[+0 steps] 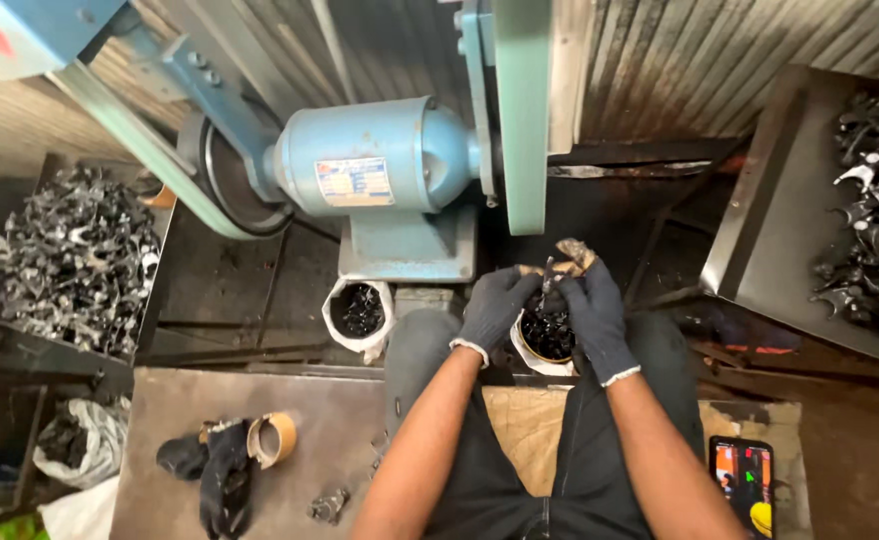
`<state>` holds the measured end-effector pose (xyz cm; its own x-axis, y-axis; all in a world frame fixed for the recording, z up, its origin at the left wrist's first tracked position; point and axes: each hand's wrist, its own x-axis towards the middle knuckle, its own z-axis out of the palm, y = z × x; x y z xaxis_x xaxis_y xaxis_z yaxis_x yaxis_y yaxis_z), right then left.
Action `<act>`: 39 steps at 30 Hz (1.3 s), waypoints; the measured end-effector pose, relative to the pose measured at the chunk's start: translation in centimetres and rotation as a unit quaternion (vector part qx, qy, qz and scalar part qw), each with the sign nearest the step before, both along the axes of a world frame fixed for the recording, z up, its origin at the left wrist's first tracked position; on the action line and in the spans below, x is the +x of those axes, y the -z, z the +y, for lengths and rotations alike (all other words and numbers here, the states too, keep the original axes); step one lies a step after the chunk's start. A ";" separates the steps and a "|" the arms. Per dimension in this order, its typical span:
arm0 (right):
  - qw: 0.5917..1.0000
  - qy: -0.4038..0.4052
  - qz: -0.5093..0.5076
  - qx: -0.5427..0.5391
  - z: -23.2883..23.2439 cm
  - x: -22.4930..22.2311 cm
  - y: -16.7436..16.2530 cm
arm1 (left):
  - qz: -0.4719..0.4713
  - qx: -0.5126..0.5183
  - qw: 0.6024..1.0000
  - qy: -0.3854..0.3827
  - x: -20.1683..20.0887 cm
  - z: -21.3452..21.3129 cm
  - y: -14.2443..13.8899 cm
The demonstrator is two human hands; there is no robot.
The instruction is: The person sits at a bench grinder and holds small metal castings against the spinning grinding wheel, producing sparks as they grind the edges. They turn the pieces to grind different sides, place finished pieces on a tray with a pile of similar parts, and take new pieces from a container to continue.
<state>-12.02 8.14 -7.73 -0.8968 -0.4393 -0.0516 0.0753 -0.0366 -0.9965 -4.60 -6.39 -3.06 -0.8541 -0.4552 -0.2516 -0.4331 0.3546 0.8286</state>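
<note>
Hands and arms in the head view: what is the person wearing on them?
Both the left hand and the right hand wear dark grey knit work gloves with pale rolled cuffs at the wrists. The forearms are bare, no sleeves showing. No watch, band or marking is visible on either arm.

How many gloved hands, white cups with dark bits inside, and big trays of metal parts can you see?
Gloved hands: 2, left hand and right hand
White cups: 2, floor cup and lap cup
Trays of metal parts: 2, left tray and right tray
Total: 6
</note>
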 end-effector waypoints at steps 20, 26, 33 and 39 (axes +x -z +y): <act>0.995 0.039 0.084 -0.042 0.8 -4.9 3.3 | 0.117 0.058 0.991 0.015 -1.3 0.5 3.7; 0.876 0.290 0.168 0.346 13.9 -8.3 2.9 | -0.128 -0.154 0.969 0.143 -0.1 1.7 0.1; 0.704 0.275 0.195 0.625 23.2 -13.5 3.4 | -0.185 -0.134 0.919 0.321 -3.0 4.0 -0.1; 0.775 0.211 0.273 0.530 19.1 -11.6 2.7 | -0.138 -0.170 0.933 0.287 -2.7 3.9 1.2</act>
<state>-23.63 27.27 -10.38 -0.9644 -0.0706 0.2547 -0.1629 0.9176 -0.3626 -7.34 -2.46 -4.25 -0.9058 -0.0368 -0.4222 -0.2717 0.8150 0.5119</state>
